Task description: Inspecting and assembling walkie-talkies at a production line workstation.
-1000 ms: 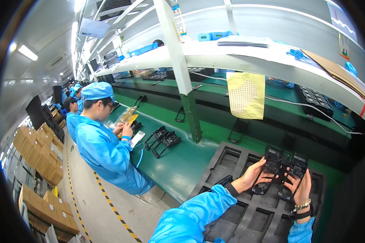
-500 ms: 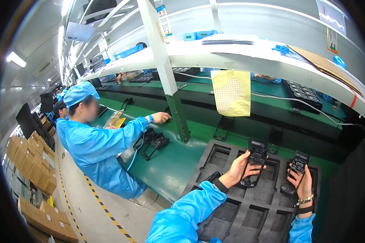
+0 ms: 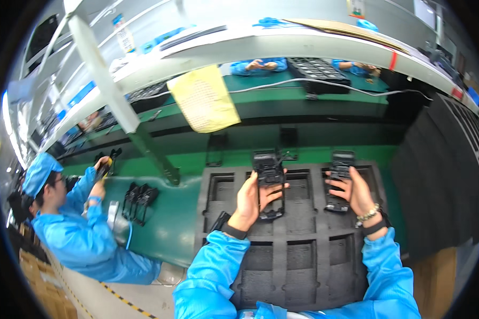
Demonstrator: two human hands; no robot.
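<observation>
My left hand [image 3: 247, 204] is closed round a black plastic frame-like housing [image 3: 270, 176], gripping its left side. Its upper end is solid and detailed, and its lower half is an open frame with my fingers showing through. A similar black housing [image 3: 341, 166] stands upright in my right hand [image 3: 360, 196], whose fingers reach across its middle from the right. Both housings are over a black foam tray [image 3: 319, 276] with several rectangular pockets, and the pockets near me hold nothing visible. Whether the housings touch the tray I cannot tell.
Left, a co-worker in blue [image 3: 80, 234] handles a dark item beside several black frames [image 3: 139, 202] on the green bench [image 3: 178, 223]. A post [image 3: 157, 157] and white shelf [image 3: 197, 58] with a yellow sheet [image 3: 204, 99] stand ahead. Dark panels [image 3: 436, 175] rise at right.
My view has turned right, so the tray and both hands appear further left. Both hands keep hold of their housings. The co-worker's outstretched arm has drawn back, and both their hands are at a dark item.
</observation>
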